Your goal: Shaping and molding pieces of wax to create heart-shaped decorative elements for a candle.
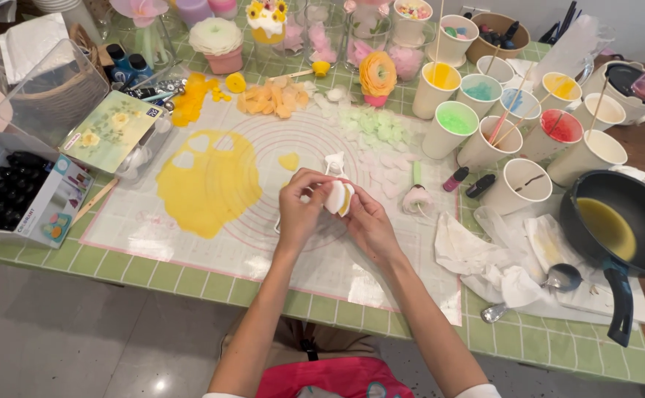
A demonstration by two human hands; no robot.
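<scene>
Head view, hands: the left hand point(300, 210) and the right hand point(370, 225) meet over the middle of the silicone mat point(263, 243), fingers closed around one small white-and-yellow wax piece point(337, 197).
Grip: both hands pinch the piece between thumb and fingertips; the left hand's fingers curl tightly on its left side, the right hand's fingers support it from the right and below.
Piece: held just above the mat, right of the yellow wax sheet point(208, 180) with petal shapes cut out of it.
Mat, far edge: orange petals point(274, 97), pale green petals point(374, 125) and a small yellow heart-shaped petal point(288, 161).
Right of the hands: a small pink flower on a stick point(416, 197), then paper cups point(517, 125) with coloured wax.
Far right: a dark pan point(617, 221) with yellow liquid, a spoon point(551, 284) on crumpled white tissue point(484, 258).
Left: a box of dark bottles point(20, 195).
Surface: green checked table point(543, 343).
</scene>
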